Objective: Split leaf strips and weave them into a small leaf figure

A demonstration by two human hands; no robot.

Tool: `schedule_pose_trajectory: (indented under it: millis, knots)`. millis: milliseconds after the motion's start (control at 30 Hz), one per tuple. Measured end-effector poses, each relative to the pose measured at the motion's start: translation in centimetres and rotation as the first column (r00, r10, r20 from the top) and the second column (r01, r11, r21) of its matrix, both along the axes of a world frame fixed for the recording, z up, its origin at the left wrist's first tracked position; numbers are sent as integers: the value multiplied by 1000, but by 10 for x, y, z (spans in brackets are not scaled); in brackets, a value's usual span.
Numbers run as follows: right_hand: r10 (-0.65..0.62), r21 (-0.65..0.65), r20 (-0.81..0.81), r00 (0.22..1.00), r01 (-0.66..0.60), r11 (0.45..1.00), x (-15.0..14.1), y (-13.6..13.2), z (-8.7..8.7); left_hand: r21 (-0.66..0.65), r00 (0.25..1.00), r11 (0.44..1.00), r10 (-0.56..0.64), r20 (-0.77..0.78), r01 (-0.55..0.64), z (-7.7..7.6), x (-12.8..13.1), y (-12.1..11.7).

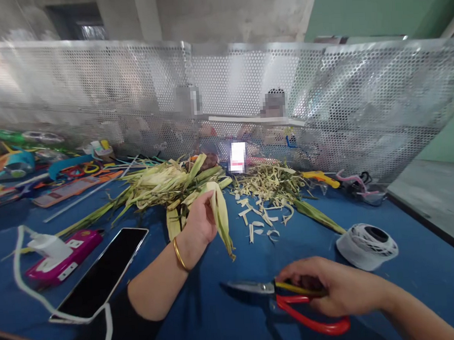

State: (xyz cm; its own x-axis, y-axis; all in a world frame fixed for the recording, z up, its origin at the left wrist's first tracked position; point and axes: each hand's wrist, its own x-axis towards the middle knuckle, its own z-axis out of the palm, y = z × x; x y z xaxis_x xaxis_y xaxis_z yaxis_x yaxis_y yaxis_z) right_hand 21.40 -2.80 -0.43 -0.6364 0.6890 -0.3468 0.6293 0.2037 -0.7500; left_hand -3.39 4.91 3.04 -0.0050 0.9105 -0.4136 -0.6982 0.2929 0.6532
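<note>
My left hand [202,218] pinches a pale green corn husk [222,218] near its top, and the husk's dry tip hangs down over the blue table. My right hand [324,286] grips a pair of scissors [256,287] with red handles, low above the table. Their blades point left; a yellow strip shows along the handle under my fingers. Behind my left hand lies a heap of corn husks [159,183]. Beyond the scissors are cut husk scraps [263,216] and a pile of shredded husk [268,183]. My right fingers are partly hidden behind the handle.
A phone [103,273] and a purple power strip [64,257] with a white cable lie at left. To the right sits a roll of white string [367,246]. A perforated metal screen [245,83] closes the back, with a lit phone [237,157] before it. Assorted tools crowd the far left.
</note>
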Motion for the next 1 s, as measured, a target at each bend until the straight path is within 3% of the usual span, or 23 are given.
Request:
schedule_pose_trajectory:
  millis: [67, 133, 167, 233, 333, 400, 533, 600, 633, 700, 767, 833, 900, 1000]
  knots:
    - [-45, -175, -116, 992, 24, 984, 4, 16, 0, 2, 1000, 1000, 11, 6, -11, 1, 0, 0]
    - [-263, -237, -196, 945, 214, 948, 6, 41, -5, -1, 1000, 1000, 18, 11, -18, 1, 0, 0]
    - [-448, -230, -216, 867, 401, 887, 6, 54, -8, -9, 1000, 1000, 18, 13, -18, 1, 0, 0]
    - [-722, -197, -320, 614, 702, 684, 6, 77, -14, -26, 1000, 999, 21, 16, -21, 0, 1, 0]
    - [-767, -176, -406, 496, 782, 598, 7, 90, -13, -55, 1000, 999, 0, 12, 1, -2, 1, 1]
    - [-748, -190, -418, 516, 755, 627, 10, 81, -5, -69, 1000, 997, -22, 5, 22, -4, 1, 2]
    - [-467, -273, -256, 846, 400, 875, 20, 45, 13, -66, 997, 995, -74, 1, 74, -6, 2, 1]
    - [-307, -284, -164, 938, 253, 925, 23, 36, 14, -65, 995, 993, -97, -3, 97, -6, 3, 0]
    - [-307, -263, -148, 940, 262, 929, 24, 36, 11, -68, 994, 992, -105, -7, 104, -6, 4, -1]
    - [-422, -170, -158, 893, 396, 902, 23, 42, 0, -81, 993, 990, -118, -15, 117, -8, 7, -3]
    - [-558, 34, -221, 800, 578, 815, 21, 52, -13, -95, 989, 984, -150, -17, 148, -12, 9, -4]
    - [-601, 186, -272, 751, 654, 733, 18, 59, -26, -104, 977, 973, -210, -17, 208, -17, 12, -4]
    - [-579, 312, -252, 776, 631, 710, 18, 61, -36, -100, 962, 959, -271, -31, 266, -23, 14, -4]
    - [-518, 570, -139, 844, 496, 655, 20, 56, -45, -79, 952, 952, -301, -55, 297, -29, 17, -5]
